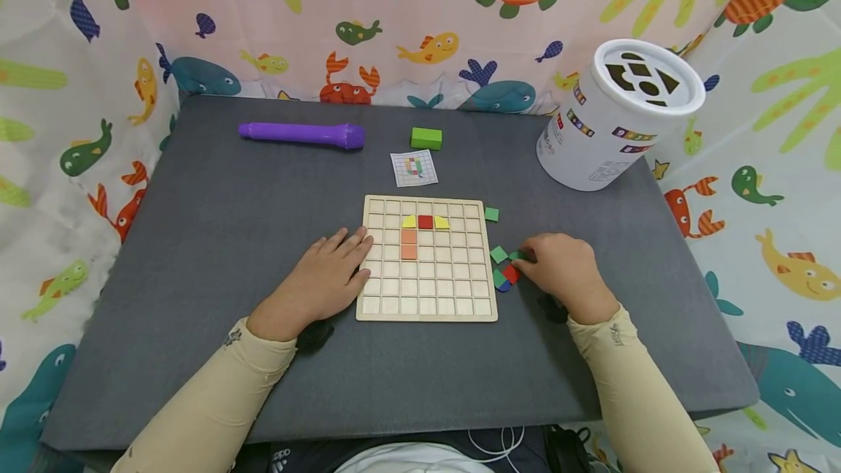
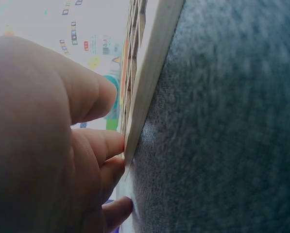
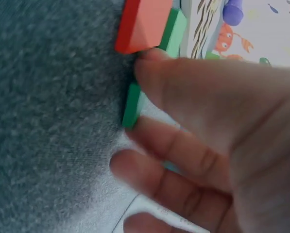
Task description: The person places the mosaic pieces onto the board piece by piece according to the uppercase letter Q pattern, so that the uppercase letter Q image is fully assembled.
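A wooden grid board (image 1: pixel 430 288) lies in front of me. In its upper cells sit a red square tile (image 1: pixel 425 222) between two yellow pieces (image 1: pixel 442 222), with orange tiles (image 1: pixel 409 244) below the left one. My left hand (image 1: pixel 322 279) rests with extended fingers at the board's left edge; the left wrist view shows fingertips against its wooden side (image 2: pixel 147 77). Right of the board, my right hand (image 1: pixel 560 268) pinches a small green block (image 3: pixel 131 105) between thumb and index finger. Beside it lie a red block (image 3: pixel 145 26), more green blocks (image 1: pixel 498 255) and a blue piece (image 1: pixel 504 286).
Behind the board lie a printed pattern card (image 1: pixel 414 168) and a bright green block (image 1: pixel 426 139). A purple microphone-shaped tube (image 1: pixel 301 134) is at the back left. The white bucket (image 1: pixel 591 155) with a shape-cutout lid stands back right. Another green tile (image 1: pixel 491 214) sits by the board's upper right edge.
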